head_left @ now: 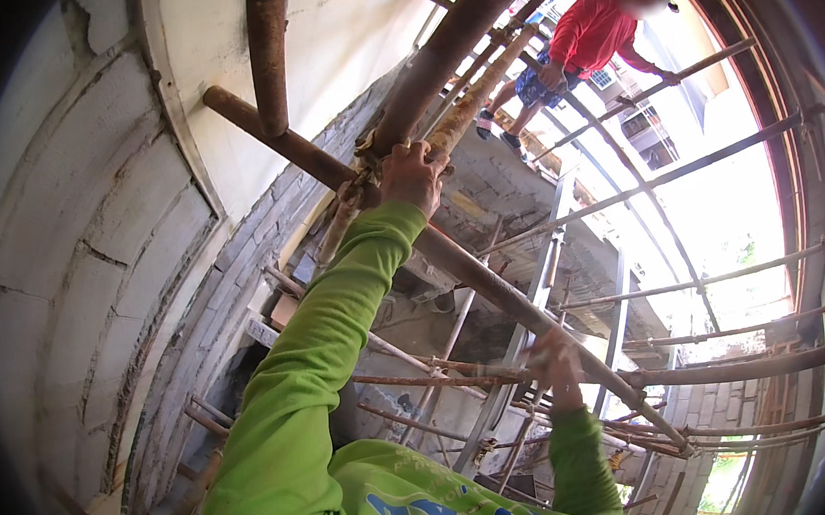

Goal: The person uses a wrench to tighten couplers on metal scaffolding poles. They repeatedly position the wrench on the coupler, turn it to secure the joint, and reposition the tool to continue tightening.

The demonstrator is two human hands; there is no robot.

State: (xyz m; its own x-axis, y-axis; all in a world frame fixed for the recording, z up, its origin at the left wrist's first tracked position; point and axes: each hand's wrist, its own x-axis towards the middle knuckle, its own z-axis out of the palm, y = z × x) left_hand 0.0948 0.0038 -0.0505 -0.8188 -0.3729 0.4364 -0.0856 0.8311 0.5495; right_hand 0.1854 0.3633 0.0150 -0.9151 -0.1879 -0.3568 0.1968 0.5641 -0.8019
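Left hand (414,176) observed at twelve o'clock, fingers curled around the pole joint (364,179) toward eleven; right hand (556,367), between four and five o'clock, is blurred beside the long rusted pole (479,280), and I cannot tell whether it grips.

Grey block wall (61,292) at left, pale plaster (349,32) beside it; bright daylight fills the wide opening (739,201) at right.
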